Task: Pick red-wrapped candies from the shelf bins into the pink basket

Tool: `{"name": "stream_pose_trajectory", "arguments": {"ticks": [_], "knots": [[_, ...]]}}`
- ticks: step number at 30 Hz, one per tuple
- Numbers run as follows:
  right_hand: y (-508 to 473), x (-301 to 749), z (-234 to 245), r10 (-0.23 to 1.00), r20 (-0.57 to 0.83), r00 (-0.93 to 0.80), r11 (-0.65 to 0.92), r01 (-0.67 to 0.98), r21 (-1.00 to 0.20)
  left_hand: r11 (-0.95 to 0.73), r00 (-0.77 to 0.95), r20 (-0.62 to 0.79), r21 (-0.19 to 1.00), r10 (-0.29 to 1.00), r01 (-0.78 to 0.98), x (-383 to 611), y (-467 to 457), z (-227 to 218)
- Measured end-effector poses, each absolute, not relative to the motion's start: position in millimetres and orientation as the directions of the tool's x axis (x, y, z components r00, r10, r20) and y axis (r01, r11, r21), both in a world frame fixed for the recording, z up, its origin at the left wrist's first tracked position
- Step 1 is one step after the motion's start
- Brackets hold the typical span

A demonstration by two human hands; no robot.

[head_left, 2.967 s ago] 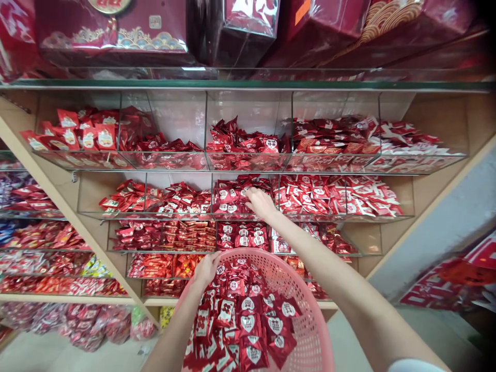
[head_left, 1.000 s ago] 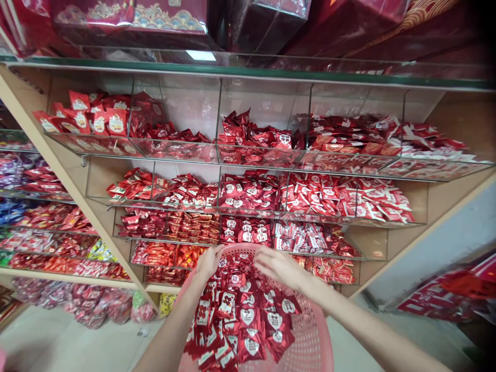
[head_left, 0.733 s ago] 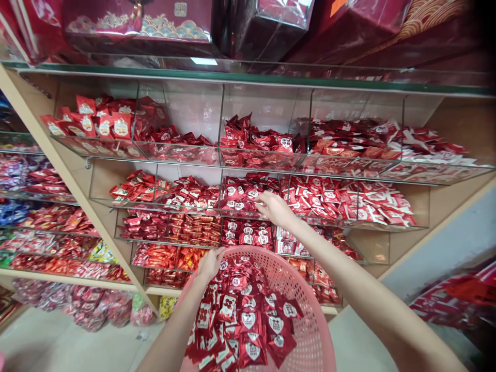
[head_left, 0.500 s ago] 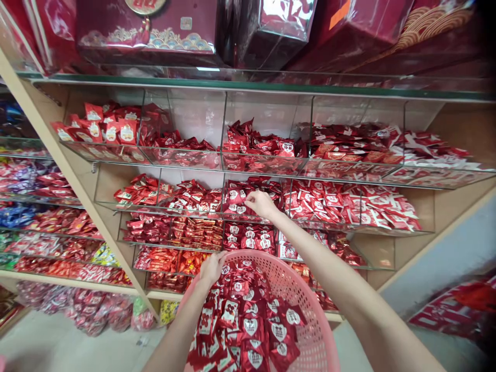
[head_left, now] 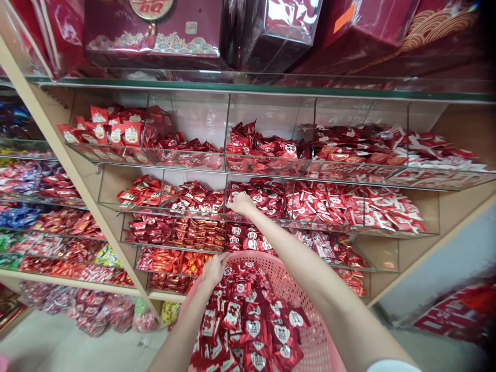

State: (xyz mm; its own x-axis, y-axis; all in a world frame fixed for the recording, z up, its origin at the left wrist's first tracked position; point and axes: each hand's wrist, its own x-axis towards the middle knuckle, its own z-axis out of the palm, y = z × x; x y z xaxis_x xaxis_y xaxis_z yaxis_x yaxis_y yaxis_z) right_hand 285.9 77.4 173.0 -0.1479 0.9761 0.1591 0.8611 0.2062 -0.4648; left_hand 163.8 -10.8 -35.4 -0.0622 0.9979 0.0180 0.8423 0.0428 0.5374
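Note:
My left hand [head_left: 214, 267] grips the far rim of a pink plastic basket [head_left: 310, 330] heaped with dark red foil candy packets [head_left: 251, 323]. My right hand [head_left: 241, 203] reaches into a glass bin of the second shelf row, fingers curled down onto the red candy packets with white round marks [head_left: 263, 196] piled there. What the fingers hold is hidden under the hand.
Glass-fronted bins [head_left: 194, 157] in tiered rows hold several kinds of red wrapped sweets. Large red gift boxes [head_left: 155, 31] stand on the top glass shelf. A wooden shelf post [head_left: 77, 175] slants at left, with purple and mixed sweets [head_left: 34, 178] beyond it.
My right hand rose from the basket to the second-row bin and shifted left within it. My left hand kept hold of the basket rim.

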Motion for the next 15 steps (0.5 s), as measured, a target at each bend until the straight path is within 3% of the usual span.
{"name": "stream_pose_trajectory", "arguments": {"ticks": [9, 15], "knots": [[82.8, 305.7, 167.6, 0.987, 0.098, -0.127, 0.160, 0.725, -0.669, 0.052, -0.073, 0.017, 0.540, 0.997, 0.840, 164.4, -12.3, -34.0], [59.5, 340.9, 177.3, 0.956, 0.231, -0.180, 0.292, 0.523, -0.801, 0.047, -0.065, 0.016, 0.520, 0.998, 0.853, 164.5, -12.3, -32.4]]}}
